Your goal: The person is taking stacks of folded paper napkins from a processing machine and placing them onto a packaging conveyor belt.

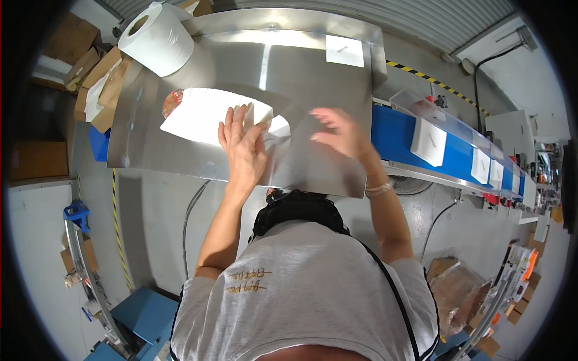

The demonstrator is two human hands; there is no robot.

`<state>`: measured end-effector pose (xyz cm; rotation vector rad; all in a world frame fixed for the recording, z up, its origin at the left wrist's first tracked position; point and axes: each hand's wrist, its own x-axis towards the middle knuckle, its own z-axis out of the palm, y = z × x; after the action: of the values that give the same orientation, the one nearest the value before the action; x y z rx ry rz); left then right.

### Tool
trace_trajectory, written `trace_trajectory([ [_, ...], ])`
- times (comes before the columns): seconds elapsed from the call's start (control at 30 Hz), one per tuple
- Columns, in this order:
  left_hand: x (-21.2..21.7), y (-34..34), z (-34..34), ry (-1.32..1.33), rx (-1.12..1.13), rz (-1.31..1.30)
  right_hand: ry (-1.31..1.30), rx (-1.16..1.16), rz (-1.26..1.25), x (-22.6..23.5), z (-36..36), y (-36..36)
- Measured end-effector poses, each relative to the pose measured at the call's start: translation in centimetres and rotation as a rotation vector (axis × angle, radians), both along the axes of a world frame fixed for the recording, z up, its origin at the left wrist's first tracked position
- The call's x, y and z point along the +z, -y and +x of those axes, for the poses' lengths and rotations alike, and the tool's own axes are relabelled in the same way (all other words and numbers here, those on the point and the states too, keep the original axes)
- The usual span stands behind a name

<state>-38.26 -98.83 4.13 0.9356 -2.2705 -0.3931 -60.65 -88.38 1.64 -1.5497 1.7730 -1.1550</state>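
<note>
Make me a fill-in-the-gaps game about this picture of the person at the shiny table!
1. The left hand rests on a white sheet lying on the shiny ____ table.
2. At the table's far left corner stands a big roll of white ____.
3. White packets ride on a belt coloured ____.
4. The right hand hovers with its fingers ____.

Missing words: metal; paper; blue; spread

A steel worktable point(180, 159) fills the far middle, glaring under overhead light. A blue conveyor belt point(457, 157) runs off to the right. Grey floor point(156, 222) lies below, striped with yellow-black tape point(120, 240). Cardboard boxes point(96, 78) pile up far left, against a corrugated wall point(445, 21).
</note>
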Motion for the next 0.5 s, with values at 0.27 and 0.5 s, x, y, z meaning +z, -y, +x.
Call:
trace_trajectory([
  [0.27,0.8,0.3,0.1,0.017,-0.015,0.04,0.16,0.115,-0.022,-1.3,2.5,2.8],
  [0.5,-0.4,1.3,0.9,-0.034,0.031,0.028,0.193,-0.731,0.064,-7.1,-7.4,-7.3],
])
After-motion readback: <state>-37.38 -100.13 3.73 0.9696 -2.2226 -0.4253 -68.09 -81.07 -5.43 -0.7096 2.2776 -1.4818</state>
